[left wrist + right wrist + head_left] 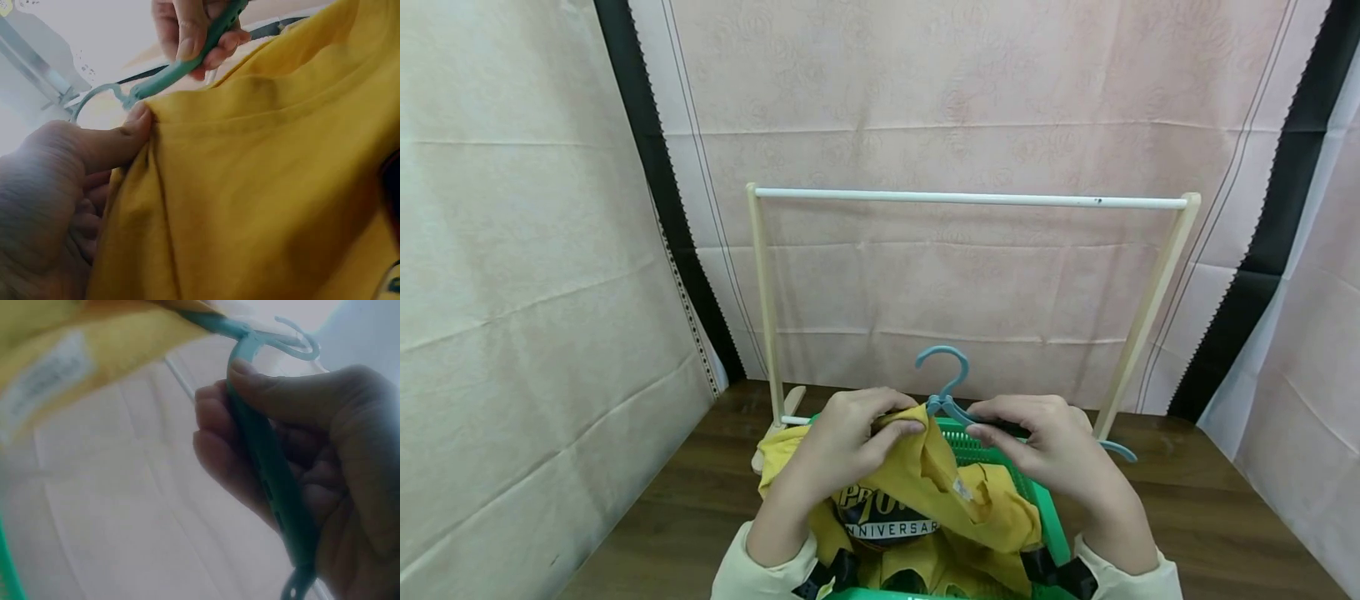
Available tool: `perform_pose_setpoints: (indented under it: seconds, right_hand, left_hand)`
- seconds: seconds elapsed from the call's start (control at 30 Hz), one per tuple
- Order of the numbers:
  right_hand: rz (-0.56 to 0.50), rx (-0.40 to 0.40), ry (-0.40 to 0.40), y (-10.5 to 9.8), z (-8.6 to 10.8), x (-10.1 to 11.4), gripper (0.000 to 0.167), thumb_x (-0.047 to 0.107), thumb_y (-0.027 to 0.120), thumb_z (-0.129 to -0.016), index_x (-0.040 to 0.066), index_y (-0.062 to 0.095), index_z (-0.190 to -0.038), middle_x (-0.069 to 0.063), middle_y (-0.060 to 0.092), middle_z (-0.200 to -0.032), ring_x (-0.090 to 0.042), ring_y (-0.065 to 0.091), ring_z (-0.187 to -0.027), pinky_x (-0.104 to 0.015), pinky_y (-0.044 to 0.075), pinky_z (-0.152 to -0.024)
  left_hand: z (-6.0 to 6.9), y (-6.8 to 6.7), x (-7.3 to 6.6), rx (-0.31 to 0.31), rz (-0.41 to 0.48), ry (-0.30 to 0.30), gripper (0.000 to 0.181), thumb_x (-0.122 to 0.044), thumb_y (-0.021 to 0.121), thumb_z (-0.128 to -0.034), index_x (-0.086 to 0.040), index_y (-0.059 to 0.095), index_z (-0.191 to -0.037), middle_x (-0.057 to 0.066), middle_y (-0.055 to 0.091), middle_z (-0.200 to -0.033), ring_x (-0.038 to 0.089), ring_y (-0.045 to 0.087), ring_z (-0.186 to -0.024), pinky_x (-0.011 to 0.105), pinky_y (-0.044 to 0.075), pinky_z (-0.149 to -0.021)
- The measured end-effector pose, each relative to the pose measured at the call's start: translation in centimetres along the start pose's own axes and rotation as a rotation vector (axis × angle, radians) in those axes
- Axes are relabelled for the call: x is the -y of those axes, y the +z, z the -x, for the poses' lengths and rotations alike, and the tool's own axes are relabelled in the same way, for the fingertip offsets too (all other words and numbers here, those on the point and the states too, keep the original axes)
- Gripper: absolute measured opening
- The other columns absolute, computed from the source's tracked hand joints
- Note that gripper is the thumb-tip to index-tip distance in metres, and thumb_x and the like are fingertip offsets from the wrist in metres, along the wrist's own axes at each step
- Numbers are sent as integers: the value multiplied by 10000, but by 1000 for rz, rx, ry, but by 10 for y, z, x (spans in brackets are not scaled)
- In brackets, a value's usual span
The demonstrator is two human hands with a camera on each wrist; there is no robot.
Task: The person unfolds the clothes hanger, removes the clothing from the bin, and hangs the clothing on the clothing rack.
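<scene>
A yellow shirt [917, 483] with a dark printed badge lies bunched over a green basket [1051, 518]. My left hand [853, 446] pinches its neckline edge between thumb and fingers, right beside the neck of a blue plastic hanger [964, 367]. Curled round the hanger's right arm is my right hand [1052, 446]. The hook points upward. In the left wrist view, the thumb presses the shirt's hem at the hanger [164, 79]. One hanger arm goes under the cloth in the right wrist view, where a white label [50, 378] shows on the shirt.
Behind the basket stands a rack with a white crossbar [970, 197] and cream posts. A blue curved piece [1120, 451] shows by the rack's right foot. Pale cloth walls [925, 283] enclose the brown wooden table [685, 508].
</scene>
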State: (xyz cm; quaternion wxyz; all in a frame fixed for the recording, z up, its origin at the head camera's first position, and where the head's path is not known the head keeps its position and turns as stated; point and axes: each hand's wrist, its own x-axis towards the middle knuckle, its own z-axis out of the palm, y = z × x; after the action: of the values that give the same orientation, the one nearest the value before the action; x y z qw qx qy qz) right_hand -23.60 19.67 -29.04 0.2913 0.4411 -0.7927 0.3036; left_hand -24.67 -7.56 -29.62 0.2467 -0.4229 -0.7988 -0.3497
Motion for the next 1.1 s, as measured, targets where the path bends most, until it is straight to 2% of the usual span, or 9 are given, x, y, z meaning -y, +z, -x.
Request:
perform_pose_setpoints:
  seconds: [0.13, 0.23, 0.33, 0.43, 0.57, 0.63, 0.87, 0.97, 1.1]
  right_hand:
    - [-59, 2, -33, 6, -5, 2, 255, -32, 749, -877, 147, 745, -1058, 59, 744, -956, -24, 695, -755, -176, 549, -654]
    - [-61, -11, -74, 11, -9, 3, 245, -45, 750, -870, 115, 744, -1057, 47, 741, -953, -33, 694, -751, -172, 547, -667]
    - [-63, -20, -115, 14, -12, 3, 230, -47, 748, -869, 96, 740, -1048, 36, 736, -931, -42, 689, -733, -174, 545, -663]
    - [-51, -14, -118, 14, -12, 2, 220, -38, 748, -873, 105, 738, -1040, 48, 733, -928, -27, 686, -746, -169, 542, -667]
    - [17, -25, -89, 9, -7, -1, 265, -37, 772, -848, 140, 743, -1043, 84, 734, -952, -7, 686, -792, -163, 541, -684]
    - [47, -34, -71, 7, -5, -3, 273, -23, 783, -844, 154, 745, -1049, 96, 734, -963, -8, 689, -803, -159, 540, -682]
    - [80, -36, -32, 5, -2, -4, 261, 28, 793, -856, 169, 748, -1070, 122, 730, -974, 12, 684, -812, -160, 541, -670]
    - [91, -43, -36, 5, -3, -4, 262, 29, 798, -850, 173, 750, -1064, 131, 728, -960, 22, 677, -799, -154, 535, -658]
    - [69, -44, -56, 5, -4, -3, 277, -3, 789, -845, 163, 747, -1062, 118, 729, -956, 9, 680, -790, -158, 536, -659]
  left_hand:
    - [0, 1, -5, -80, -24, -1, 97, -270, 674, -987, -211, 723, -1047, -165, 678, -963, -13, 598, -775, 212, 502, -649]
    - [-1, 1, -7, -141, -49, 13, 99, -277, 666, -993, -210, 722, -1042, -158, 681, -977, -21, 612, -806, 207, 508, -662]
    - [-1, 1, -9, -165, -53, 20, 114, -291, 657, -998, -205, 722, -1037, -150, 688, -985, -20, 620, -817, 203, 510, -670]
    - [-1, 0, -9, -152, -87, 8, 127, -308, 668, -989, -217, 734, -1049, -169, 683, -985, -30, 597, -812, 196, 496, -657]
    - [2, -3, -9, -127, -209, -8, 172, -323, 707, -958, -243, 775, -1094, -177, 619, -965, -5, 508, -805, 205, 451, -638]
    - [4, -5, -8, -105, -243, -11, 199, -296, 712, -955, -244, 778, -1136, -148, 573, -941, 19, 461, -771, 212, 429, -618]
    - [7, -12, -6, 64, -183, -36, 396, -59, 649, -983, -178, 649, -1361, -106, 558, -995, 39, 478, -751, 223, 446, -648]
    - [7, -13, -6, 88, -179, -68, 377, -34, 667, -962, -164, 666, -1316, -119, 615, -1033, 38, 544, -819, 239, 485, -700]
    - [5, -13, -6, 58, -177, -97, 189, -127, 730, -938, -180, 710, -1118, -121, 685, -994, 24, 602, -820, 243, 511, -697]
